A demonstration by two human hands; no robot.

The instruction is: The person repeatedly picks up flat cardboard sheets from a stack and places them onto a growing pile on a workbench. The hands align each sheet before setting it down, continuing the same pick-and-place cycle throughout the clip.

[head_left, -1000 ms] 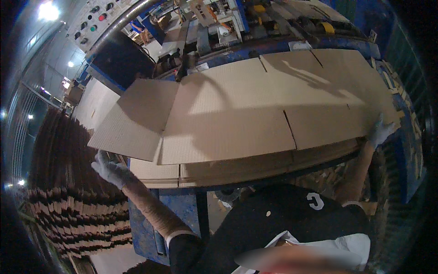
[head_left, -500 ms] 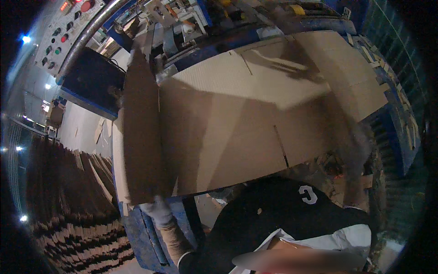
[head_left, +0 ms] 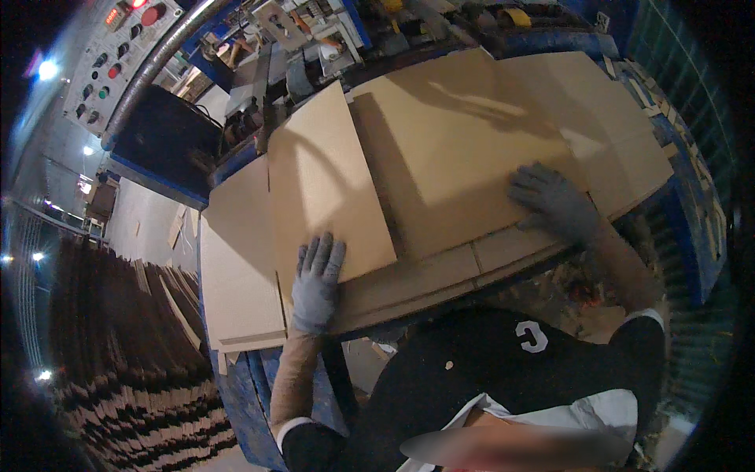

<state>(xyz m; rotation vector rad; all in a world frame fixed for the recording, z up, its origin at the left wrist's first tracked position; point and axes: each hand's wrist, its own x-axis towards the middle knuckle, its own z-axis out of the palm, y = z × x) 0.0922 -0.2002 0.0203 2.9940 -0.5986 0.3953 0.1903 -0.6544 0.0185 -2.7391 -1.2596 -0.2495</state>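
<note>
A large sheet of brown cardboard (head_left: 236, 267) lies across the blue machine bed in front of me. Its left panel (head_left: 334, 173) and its wider right panel (head_left: 472, 134) are folded inward over the middle, with a dark gap between them. My left hand (head_left: 318, 285), in a grey glove, rests fingers outstretched on the lower corner of the left panel. Farther right, my right hand (head_left: 554, 203), gloved alike, presses flat with spread fingers near the right panel's lower edge. Neither hand grips anything.
A control panel (head_left: 110, 67) with buttons and knobs stands at the upper left, beside a metal bar (head_left: 157, 71). Stacked cardboard sheets (head_left: 130, 346) fill the lower left. Machine rollers (head_left: 440, 27) run along the far side. Cardboard scraps (head_left: 582, 291) lie below the sheet at right.
The cardboard's two side panels now lie folded inward over its middle. My left hand has moved up from the near edge onto the left panel; my blurred right hand has settled on the right one.
</note>
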